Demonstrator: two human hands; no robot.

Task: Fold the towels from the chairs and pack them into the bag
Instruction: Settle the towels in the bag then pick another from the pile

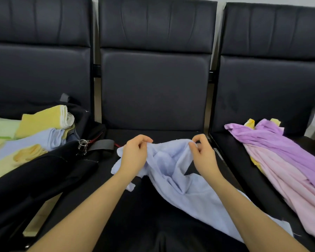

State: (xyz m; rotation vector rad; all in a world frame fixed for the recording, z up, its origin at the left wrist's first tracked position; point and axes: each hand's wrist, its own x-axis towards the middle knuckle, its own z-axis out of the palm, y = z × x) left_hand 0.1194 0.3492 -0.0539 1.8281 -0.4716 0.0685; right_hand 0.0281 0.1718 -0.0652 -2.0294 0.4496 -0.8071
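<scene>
Terrycloth, pale blue and limp: the blue towel (pixel 173 171) lies crumpled on the middle chair (pixel 153 91), trailing toward the camera and to the right. Both hands work its far edge. The left hand (pixel 135 153) pinches a bunched corner between thumb and curled fingers; the right hand (pixel 203 155) pinches the hem a little to the right, fingers curled the same way. Each grip is pressed together on cloth, not spread.

It should handle as light and soft, with no stiffness; it will sag and fold on itself wherever it is unsupported. The sensible holds are the two corners of one short edge, so the cloth hangs flat when lifted. At present the hands seem to be hunting for those corners.

Folded towels (pixel 44 130) sit in the open black bag (pixel 44 170) on the left chair. A purple towel (pixel 273 140) and a pink towel (pixel 287 179) wait unfolded on the right chair.
</scene>
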